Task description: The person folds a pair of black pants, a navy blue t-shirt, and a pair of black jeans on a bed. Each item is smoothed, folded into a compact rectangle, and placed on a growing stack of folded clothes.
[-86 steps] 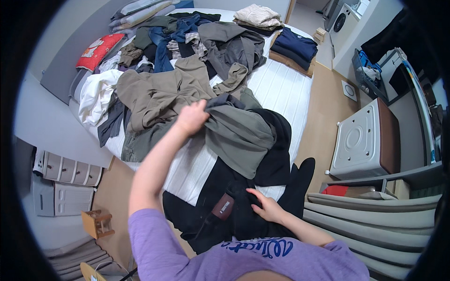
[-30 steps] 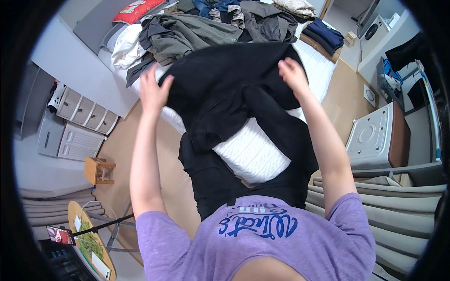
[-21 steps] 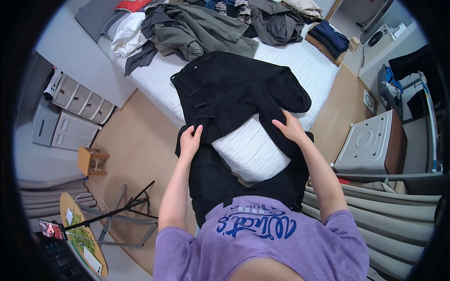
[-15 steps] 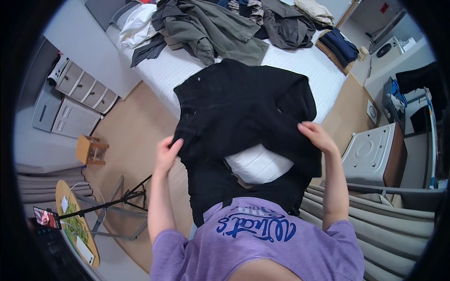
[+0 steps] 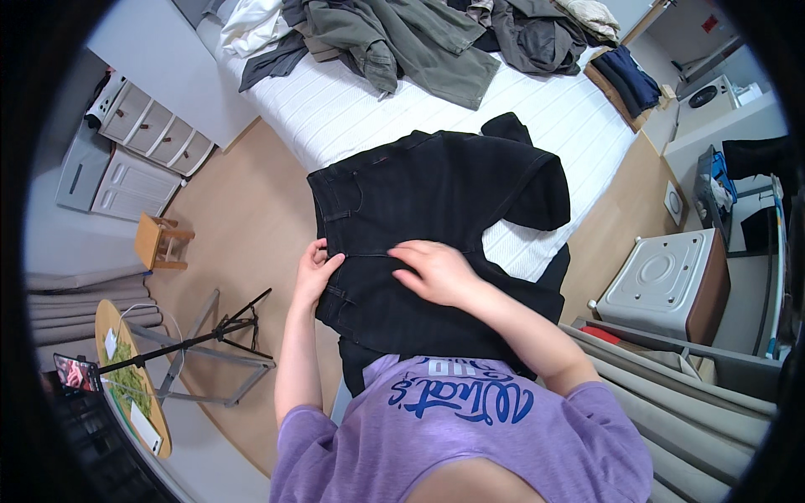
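Note:
A pair of black trousers [image 5: 419,189] lies in front of me, over the near edge of the bed and towards my body. Its waistband is at the left and its legs point right, one of them folded. My left hand [image 5: 315,270] pinches the waistband near its middle, the thumb on top. On the middle seam, to the right of that grip, my right hand [image 5: 436,270] rests with its fingers stretched out and the thumb apart, touching the cloth.
The bed [image 5: 579,126] has a white ribbed cover. Olive trousers [image 5: 402,46], a white garment [image 5: 251,29] and folded navy clothes [image 5: 625,80] lie along its far side. A tripod [image 5: 226,327] stands at the left, a white-topped cabinet [image 5: 658,277] at the right.
The trousers have been laid down and flattened, with the waistband to the left. My right hand has moved left from the trousers' right edge onto the middle seam. My left hand still grips the cloth.

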Motion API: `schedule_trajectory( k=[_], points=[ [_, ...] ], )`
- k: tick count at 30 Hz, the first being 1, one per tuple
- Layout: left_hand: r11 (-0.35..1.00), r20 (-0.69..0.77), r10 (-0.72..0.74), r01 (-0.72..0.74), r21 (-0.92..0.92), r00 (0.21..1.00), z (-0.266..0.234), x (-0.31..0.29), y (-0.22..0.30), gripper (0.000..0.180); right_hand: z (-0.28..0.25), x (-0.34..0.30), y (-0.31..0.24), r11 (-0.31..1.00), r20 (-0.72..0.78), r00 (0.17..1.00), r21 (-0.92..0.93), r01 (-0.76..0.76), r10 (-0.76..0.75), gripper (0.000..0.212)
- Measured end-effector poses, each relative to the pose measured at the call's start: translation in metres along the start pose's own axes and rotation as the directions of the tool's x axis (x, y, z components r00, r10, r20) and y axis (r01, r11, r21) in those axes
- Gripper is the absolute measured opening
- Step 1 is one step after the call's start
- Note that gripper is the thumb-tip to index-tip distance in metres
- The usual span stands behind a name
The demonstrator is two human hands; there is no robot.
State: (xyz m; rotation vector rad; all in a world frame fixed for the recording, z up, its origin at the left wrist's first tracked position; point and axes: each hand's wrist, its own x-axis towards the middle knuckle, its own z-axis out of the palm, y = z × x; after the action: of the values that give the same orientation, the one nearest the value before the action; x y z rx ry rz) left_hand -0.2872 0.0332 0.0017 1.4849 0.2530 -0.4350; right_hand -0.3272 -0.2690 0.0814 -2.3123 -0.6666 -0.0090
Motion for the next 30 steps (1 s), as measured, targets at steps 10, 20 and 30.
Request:
schedule_trajectory(
  k=[10, 20, 30],
  points=[
    [0.96, -0.013, 0.243, -0.242, -0.142, 0.97, 0.007, -0.012, 0.01, 0.036, 0.079, 0.067, 0.037, 0.748, 0.072, 0.869, 0.478, -0.46, 0.489, 0.023],
    [0.96, -0.173, 0.281, -0.28, 0.031, 0.944, 0.014, -0.003, -0.013, 0.023, 0.095, 0.062, 0.021, 0.859, -0.037, 0.956, 0.451, -0.243, 0.289, 0.022],
    [0.938, -0.07, -0.11, 0.08, -0.336, 0.992, -0.01, 0.004, -0.031, 0.046, 0.112, 0.053, 0.004, 0.973, -0.126, 0.992, 0.227, 0.052, -0.023, 0.018]
  ],
)
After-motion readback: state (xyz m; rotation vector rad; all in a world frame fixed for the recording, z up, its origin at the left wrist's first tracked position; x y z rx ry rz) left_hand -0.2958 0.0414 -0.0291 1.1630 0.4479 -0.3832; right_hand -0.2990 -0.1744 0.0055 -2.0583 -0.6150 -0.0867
